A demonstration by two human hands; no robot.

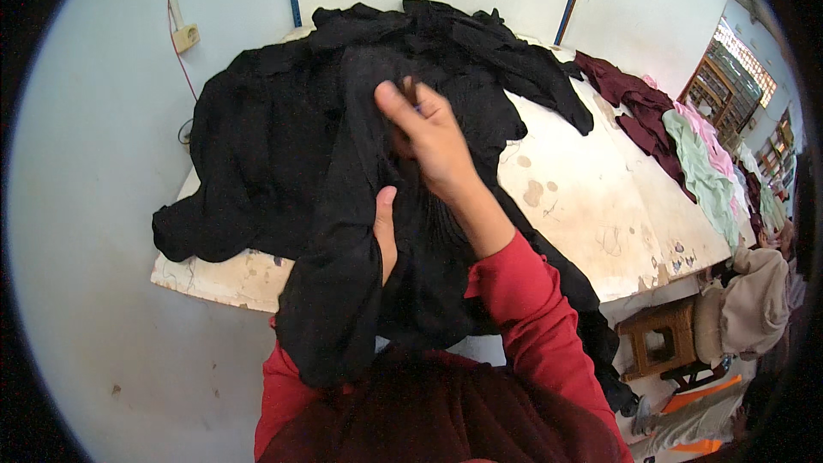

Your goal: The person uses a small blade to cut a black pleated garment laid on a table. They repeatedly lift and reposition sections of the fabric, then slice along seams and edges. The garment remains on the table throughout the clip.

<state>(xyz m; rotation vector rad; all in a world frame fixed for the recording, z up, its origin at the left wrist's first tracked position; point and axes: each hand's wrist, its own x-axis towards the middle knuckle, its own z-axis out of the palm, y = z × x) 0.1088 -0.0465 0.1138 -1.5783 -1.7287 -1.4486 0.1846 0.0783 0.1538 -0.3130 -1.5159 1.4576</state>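
Black crinkled fabric (257, 146) is piled over the pale, stained worktable (600, 197) and hangs over its front edge. My left hand (385, 236) is closed on the black fabric at the centre, thumb upright in view and fingers covered by cloth. Above it, slightly right, my right hand (424, 137) is closed, thumb raised and fingers curled over the fabric; a small bluish bit shows between them, too hidden to name.
Maroon (634, 99), pink and mint (694, 163) garments lie at the table's right. A brown stool (651, 334) and beige cloth (741, 300) are below them. A wall socket (186, 38) with cables is at the back left.
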